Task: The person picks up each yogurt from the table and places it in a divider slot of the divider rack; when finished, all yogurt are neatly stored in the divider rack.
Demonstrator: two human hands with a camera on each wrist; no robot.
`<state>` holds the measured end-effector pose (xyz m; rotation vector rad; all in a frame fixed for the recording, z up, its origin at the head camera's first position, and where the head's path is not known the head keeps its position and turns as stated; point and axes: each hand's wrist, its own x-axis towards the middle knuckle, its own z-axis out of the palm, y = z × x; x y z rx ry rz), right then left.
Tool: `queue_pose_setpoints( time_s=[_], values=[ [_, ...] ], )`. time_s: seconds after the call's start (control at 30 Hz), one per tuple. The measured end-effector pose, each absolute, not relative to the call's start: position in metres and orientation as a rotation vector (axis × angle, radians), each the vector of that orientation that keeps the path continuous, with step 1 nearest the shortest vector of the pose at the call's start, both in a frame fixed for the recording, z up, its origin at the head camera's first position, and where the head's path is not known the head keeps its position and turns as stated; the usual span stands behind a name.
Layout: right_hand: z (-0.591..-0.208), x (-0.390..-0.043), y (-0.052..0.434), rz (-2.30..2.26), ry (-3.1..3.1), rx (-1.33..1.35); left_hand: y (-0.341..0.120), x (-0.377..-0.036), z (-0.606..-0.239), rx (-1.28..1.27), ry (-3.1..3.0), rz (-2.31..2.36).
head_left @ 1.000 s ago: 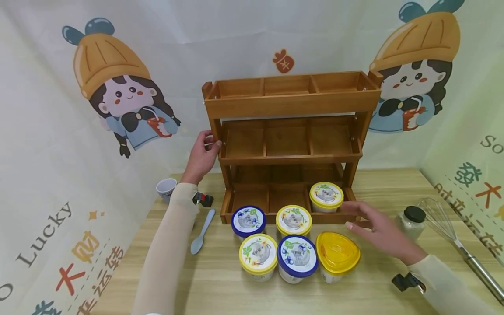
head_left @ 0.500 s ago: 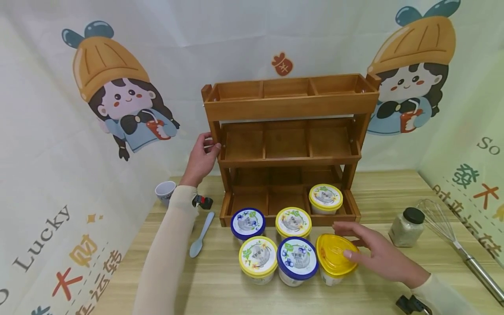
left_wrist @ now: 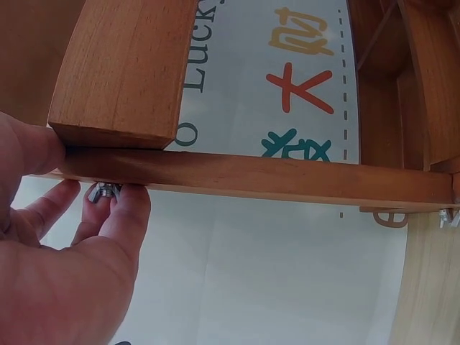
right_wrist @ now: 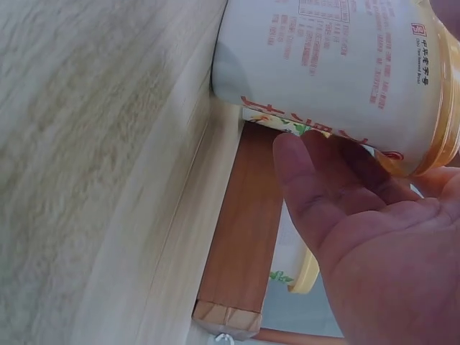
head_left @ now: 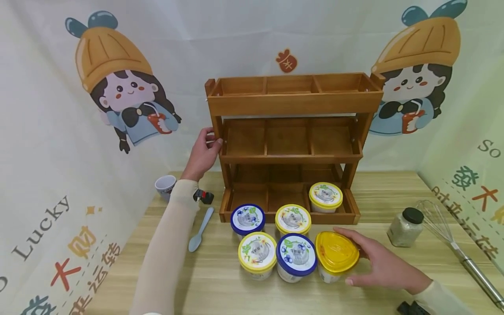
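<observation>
My left hand [head_left: 202, 154] grips the left post of a three-tier wooden rack [head_left: 293, 105]. In the left wrist view the thumb lies on one side of the post [left_wrist: 287, 178] and the fingers on the other, beside a metal wing nut [left_wrist: 106, 191]. My right hand [head_left: 383, 264] is spread at the right side of a white tub with a yellow rounded-triangle lid [head_left: 337, 251]. Its fingertips lie right by the tub wall [right_wrist: 316, 72], thumb apart from the fingers. A yellow-lidded round tub [head_left: 326, 195] sits in the rack's bottom right compartment.
Two blue-lidded tubs, one at the front [head_left: 296, 255], and two yellow-lidded tubs, one front left [head_left: 257, 251], stand before the rack. A pale blue spoon [head_left: 200, 232] and a cup [head_left: 165, 186] are left; a black-capped jar [head_left: 405, 227] and a whisk [head_left: 453, 243] right.
My right hand has left the tub in the rack's bottom right compartment and come down toward me, beside the triangular-lidded tub. My left hand has stayed on the post.
</observation>
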<state>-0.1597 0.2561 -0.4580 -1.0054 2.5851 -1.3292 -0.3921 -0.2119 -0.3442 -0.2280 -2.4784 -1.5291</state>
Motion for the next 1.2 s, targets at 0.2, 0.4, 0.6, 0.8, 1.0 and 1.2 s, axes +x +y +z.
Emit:
queue_pose_setpoints(
  time_s=[0.2,0.4,0.6,0.8,1.0,1.2],
  values=[
    [-0.459,-0.161,0.253,-1.341,2.591,-0.968,-0.211,-0.392,-0.343,-0.231,-2.478,-1.534],
    [-0.452,-0.162,0.255,-1.348,2.610,-0.965,-0.211,-0.395,-0.344,-0.226,-2.474,-1.539],
    [-0.445,-0.167,0.259,-1.355,2.673,-0.985,-0.211,-0.394,-0.344,-0.217,-2.471,-1.534],
    [-0.434,-0.176,0.257,-1.318,2.789,-0.965,-0.212,-0.394,-0.345,-0.228,-2.462,-1.541],
    [-0.421,-0.183,0.253,-1.274,2.867,-0.942,-0.212,-0.393,-0.346,-0.219,-2.469,-1.541],
    [-0.411,-0.192,0.246,-1.295,2.905,-0.917,-0.212,-0.395,-0.345,-0.238,-2.456,-1.560]
  ],
)
